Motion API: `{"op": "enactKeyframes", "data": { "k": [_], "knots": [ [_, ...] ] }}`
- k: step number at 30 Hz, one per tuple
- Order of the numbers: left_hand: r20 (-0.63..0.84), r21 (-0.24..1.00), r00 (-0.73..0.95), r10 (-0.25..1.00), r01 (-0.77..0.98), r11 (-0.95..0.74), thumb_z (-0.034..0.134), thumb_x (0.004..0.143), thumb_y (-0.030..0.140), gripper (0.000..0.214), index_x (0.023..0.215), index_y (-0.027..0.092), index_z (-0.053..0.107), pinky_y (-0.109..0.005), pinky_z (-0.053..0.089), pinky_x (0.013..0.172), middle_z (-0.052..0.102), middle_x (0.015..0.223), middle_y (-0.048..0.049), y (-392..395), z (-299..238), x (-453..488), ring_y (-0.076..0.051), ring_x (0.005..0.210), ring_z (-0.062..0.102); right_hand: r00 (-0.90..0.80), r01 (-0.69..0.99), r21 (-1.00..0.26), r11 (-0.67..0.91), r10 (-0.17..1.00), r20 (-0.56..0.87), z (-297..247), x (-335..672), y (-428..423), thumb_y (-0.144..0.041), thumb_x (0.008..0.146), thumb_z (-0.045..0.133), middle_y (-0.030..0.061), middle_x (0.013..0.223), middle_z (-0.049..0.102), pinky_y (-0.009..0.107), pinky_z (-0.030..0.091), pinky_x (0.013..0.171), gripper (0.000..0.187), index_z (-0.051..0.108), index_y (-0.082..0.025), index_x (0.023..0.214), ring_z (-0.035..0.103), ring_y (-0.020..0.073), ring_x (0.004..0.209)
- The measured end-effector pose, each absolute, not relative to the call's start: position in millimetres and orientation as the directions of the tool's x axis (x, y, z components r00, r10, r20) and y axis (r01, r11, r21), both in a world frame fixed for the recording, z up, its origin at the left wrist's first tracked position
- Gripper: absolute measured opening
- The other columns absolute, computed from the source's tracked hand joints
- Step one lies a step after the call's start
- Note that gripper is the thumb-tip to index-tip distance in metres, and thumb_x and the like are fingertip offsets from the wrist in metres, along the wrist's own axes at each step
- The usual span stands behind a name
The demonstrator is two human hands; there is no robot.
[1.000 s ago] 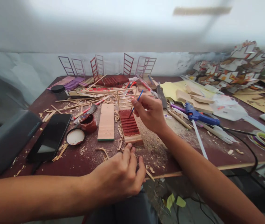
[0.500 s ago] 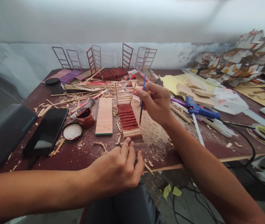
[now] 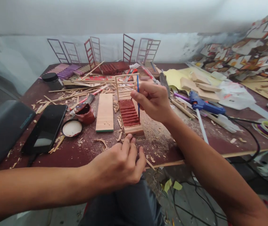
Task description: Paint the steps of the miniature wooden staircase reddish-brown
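Observation:
A small wooden model [image 3: 129, 113] stands on the table before me, with a bare ladder-like back, a ridged surface painted dark red and a plain wood front edge. My right hand [image 3: 151, 100] pinches a thin blue paintbrush [image 3: 138, 97] nearly upright. Its dark tip is at the right edge of the red ridges. With fingertips against the model's front edge, my left hand [image 3: 126, 160] has its thumb and fingers apart. To the left are an open jar of dark red paint [image 3: 88, 116], its lid [image 3: 72, 128] lying inner side up, and a flat wooden board [image 3: 104, 113].
Wood shavings and thin sticks litter the table [image 3: 82, 157]. A phone [image 3: 45, 128] and a dark case [image 3: 8, 131] lie left. On the right sits a blue glue gun [image 3: 204, 105] with a cable. Painted ladder-back models [image 3: 115, 70] stand along the back.
The brush and my right hand have shifted slightly left, bringing the tip onto the red surface's edge. My left hand stays at the model's front. The whole view has tilted a little.

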State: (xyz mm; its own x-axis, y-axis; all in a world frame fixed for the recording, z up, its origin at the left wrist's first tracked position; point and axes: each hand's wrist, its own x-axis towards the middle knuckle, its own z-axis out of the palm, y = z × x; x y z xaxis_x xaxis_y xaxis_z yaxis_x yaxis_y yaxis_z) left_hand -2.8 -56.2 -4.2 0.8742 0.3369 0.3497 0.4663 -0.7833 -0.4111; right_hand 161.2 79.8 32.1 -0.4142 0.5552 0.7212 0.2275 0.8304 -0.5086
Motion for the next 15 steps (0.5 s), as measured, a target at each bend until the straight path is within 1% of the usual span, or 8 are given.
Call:
{"op": "enactKeyframes", "data": {
  "k": [4, 6, 11, 15],
  "knots": [
    [0.347, -0.415, 0.876, 0.335, 0.464, -0.782, 0.054, 0.096, 0.033, 0.039, 0.114, 0.000, 0.062, -0.039, 0.060, 0.077, 0.067, 0.110, -0.0306, -57.8, -3.7, -3.3, -0.039, 0.106, 0.067, -0.443, 0.206, -0.486, 0.849, 0.524, 0.728, 32.6, 159.6, 78.7, -0.028, 0.092, 0.061, -0.0073, 0.056, 0.029, 0.025, 0.026, 0.052, 0.041, 0.038, -0.019, 0.060, 0.030, 0.0051, 0.053],
    [0.346, -0.416, 0.877, 0.332, 0.461, -0.784, 0.055, 0.095, 0.032, 0.038, 0.114, 0.000, 0.063, -0.040, 0.059, 0.078, 0.067, 0.109, -0.0306, -58.0, -3.8, -3.3, -0.039, 0.106, 0.067, -0.445, 0.193, -0.499, 0.845, 0.529, 0.723, 32.6, 158.9, 78.2, -0.028, 0.092, 0.061, -0.0072, 0.056, 0.030, 0.025, 0.027, 0.052, 0.039, 0.041, -0.018, 0.060, 0.030, 0.0050, 0.054],
    [0.361, -0.408, 0.869, 0.339, 0.474, -0.780, 0.050, 0.098, 0.033, 0.039, 0.113, 0.000, 0.064, -0.039, 0.060, 0.077, 0.067, 0.108, -0.0298, -55.7, -3.5, -2.2, -0.038, 0.105, 0.068, -0.433, 0.163, -0.573, 0.803, 0.580, 0.690, 32.0, 158.2, 75.9, -0.032, 0.093, 0.060, -0.0070, 0.055, 0.033, 0.024, 0.026, 0.047, 0.038, 0.044, -0.018, 0.062, 0.033, 0.0041, 0.050],
    [0.365, -0.404, 0.867, 0.339, 0.476, -0.781, 0.048, 0.099, 0.033, 0.039, 0.112, 0.000, 0.064, -0.039, 0.060, 0.075, 0.067, 0.108, -0.0305, -54.9, -3.4, -1.5, -0.039, 0.105, 0.068, -0.429, 0.132, -0.674, 0.727, 0.654, 0.623, 30.9, 157.5, 73.7, -0.039, 0.091, 0.062, -0.0071, 0.050, 0.040, 0.023, 0.027, 0.042, 0.036, 0.047, -0.020, 0.065, 0.038, 0.0041, 0.045]
  ]
}}
